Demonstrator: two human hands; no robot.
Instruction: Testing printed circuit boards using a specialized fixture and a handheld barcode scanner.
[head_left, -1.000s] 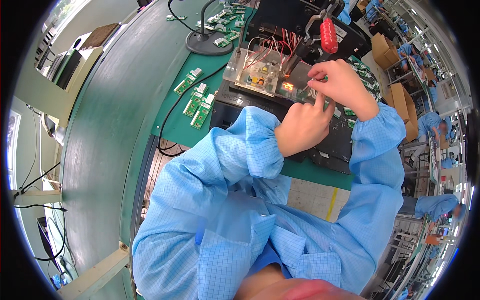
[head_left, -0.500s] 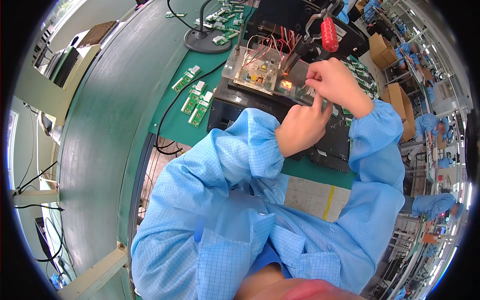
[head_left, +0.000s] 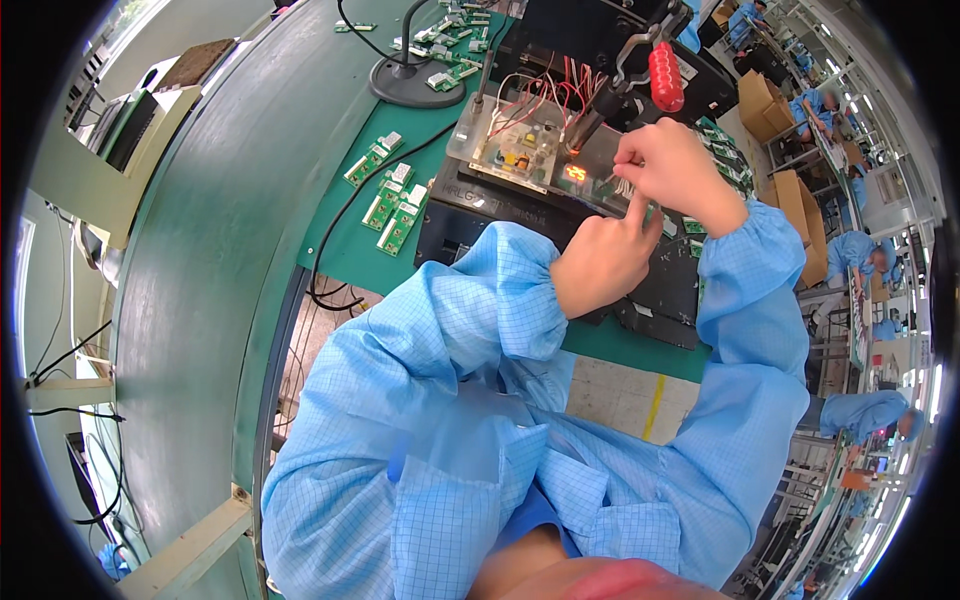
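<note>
Upper right: right hand point(head_left: 672, 170) pinches a small part over the test fixture point(head_left: 545, 160); left hand point(head_left: 605, 262) points, gripping nothing; three green boards point(head_left: 392, 195) lie at left.

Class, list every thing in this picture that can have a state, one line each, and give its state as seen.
Left hand: mostly curled, index finger stretched up to the clear fixture.
Right hand: fingertips pinched over the fixture's right end.
Clear test fixture: circuit board inside, wired.
Numeric display: lit orange.
Red clamp handle: upright.
Loose green circuit boards: flat on the green mat.
</note>
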